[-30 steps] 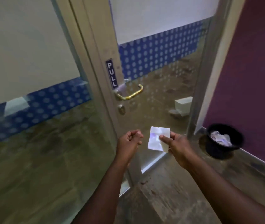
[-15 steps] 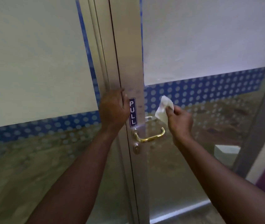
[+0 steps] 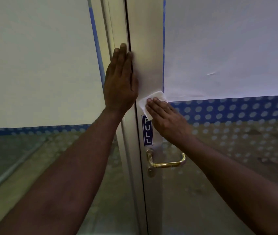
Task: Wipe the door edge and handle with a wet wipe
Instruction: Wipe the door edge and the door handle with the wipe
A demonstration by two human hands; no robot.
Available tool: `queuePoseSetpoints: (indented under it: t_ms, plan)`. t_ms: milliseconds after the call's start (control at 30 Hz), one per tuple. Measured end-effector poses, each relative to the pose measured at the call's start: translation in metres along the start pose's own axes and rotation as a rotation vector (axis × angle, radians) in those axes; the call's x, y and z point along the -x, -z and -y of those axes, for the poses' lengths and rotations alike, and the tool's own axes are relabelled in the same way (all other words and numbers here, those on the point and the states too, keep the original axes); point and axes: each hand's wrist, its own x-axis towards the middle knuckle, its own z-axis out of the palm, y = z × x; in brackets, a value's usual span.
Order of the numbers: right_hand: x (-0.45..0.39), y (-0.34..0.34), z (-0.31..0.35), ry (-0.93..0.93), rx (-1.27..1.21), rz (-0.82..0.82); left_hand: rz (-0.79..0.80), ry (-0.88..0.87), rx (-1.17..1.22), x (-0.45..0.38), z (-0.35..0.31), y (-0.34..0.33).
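A glass door with a silver metal edge strip (image 3: pixel 149 48) fills the view. My right hand (image 3: pixel 166 118) presses a white wet wipe (image 3: pixel 149 100) flat against that strip, just above the blue PULL sign (image 3: pixel 147 131). My left hand (image 3: pixel 120 80) lies flat with fingers straight up, over the seam between the door edge and the fixed frame. The brass lever handle (image 3: pixel 166 162) sits below my right wrist, untouched, with a keyhole (image 3: pixel 150 171) under it.
Frosted white film covers the upper glass (image 3: pixel 228 44) on both sides, with a blue dotted band (image 3: pixel 236 109) beneath it. A fixed glass panel (image 3: pixel 33 65) stands to the left of the frame.
I have stepped closer to the door. My left hand slid up the frame from beside the PULL sign. My right hand moved the wipe left, from the glass onto the metal edge strip.
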Motion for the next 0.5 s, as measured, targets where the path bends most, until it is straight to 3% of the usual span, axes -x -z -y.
queuePoseSetpoints:
  t_ms: [67,167,300,500]
  plan:
    - [-0.004,0.0,0.002,-0.043,0.061,0.085,0.036,-0.013,-0.101,0.002,0.003,-0.007]
    - [-0.013,-0.003,0.007,-0.072,0.065,0.088,0.035,-0.019,-0.24,0.004,0.007,-0.017]
    - [-0.02,-0.01,0.014,-0.082,0.043,0.049,0.008,-0.044,-0.266,0.005,0.013,-0.024]
    - [0.008,-0.008,0.01,0.011,0.084,0.183,0.027,-0.099,-0.279,0.002,0.021,-0.017]
